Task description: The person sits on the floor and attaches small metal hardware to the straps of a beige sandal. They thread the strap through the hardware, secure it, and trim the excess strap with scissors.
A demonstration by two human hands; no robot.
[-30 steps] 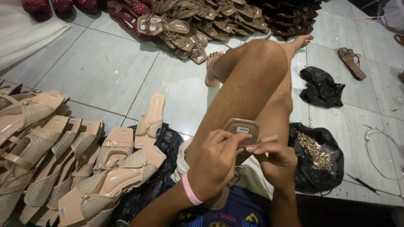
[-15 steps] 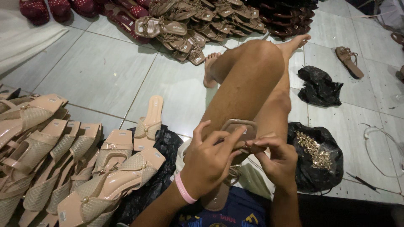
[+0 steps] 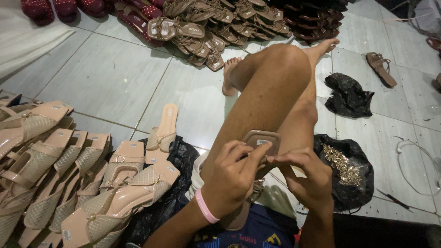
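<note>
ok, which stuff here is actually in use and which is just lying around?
In use: left hand, right hand, beige sandal held between them against the thigh.
Lying about: beige sandal pile, brown sandals, bag of gold trims, black bag, white cable.

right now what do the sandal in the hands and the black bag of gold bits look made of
Sandal: smooth beige leather-like insole with a slight sheen, probably synthetic. Black bag: thin glossy plastic, crinkled with shiny creases. Gold bits: bright and reflective, likely metal or metallised plastic.
</note>
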